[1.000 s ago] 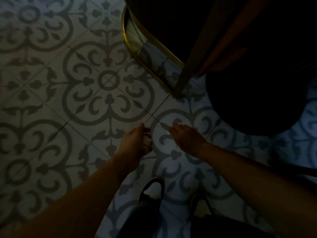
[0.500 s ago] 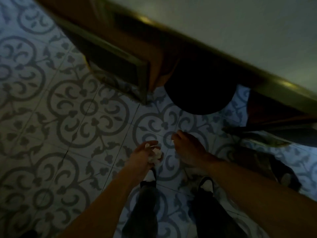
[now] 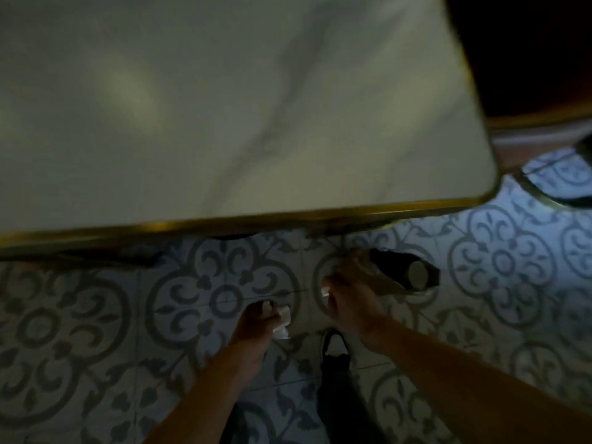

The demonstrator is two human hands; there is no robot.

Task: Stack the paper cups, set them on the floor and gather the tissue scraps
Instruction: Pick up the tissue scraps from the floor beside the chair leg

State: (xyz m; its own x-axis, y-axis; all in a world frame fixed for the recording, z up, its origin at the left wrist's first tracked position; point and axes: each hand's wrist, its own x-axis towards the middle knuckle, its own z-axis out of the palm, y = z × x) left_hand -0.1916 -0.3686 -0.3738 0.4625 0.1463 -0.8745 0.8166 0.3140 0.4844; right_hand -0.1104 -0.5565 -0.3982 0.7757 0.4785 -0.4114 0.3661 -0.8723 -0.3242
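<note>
My left hand (image 3: pixel 256 322) is closed around crumpled white tissue scraps (image 3: pixel 282 322), which stick out to the right of its fingers. My right hand (image 3: pixel 349 296) pinches a small white tissue scrap (image 3: pixel 325 291) at its fingertips. Both hands hang above the patterned floor tiles, just in front of the table edge. No paper cups show in the head view. The picture is dim and blurred.
A white marble table top with a gold rim (image 3: pixel 288 216) fills the upper part of the view. A dark shoe (image 3: pixel 407 272) lies on the floor behind my right hand. My own shoe (image 3: pixel 334 342) is below. A dark chair (image 3: pixel 528 59) stands at the upper right.
The view has swung up from under the table, so the table top now shows. Both hands have risen from the floor, the right now holding a scrap.
</note>
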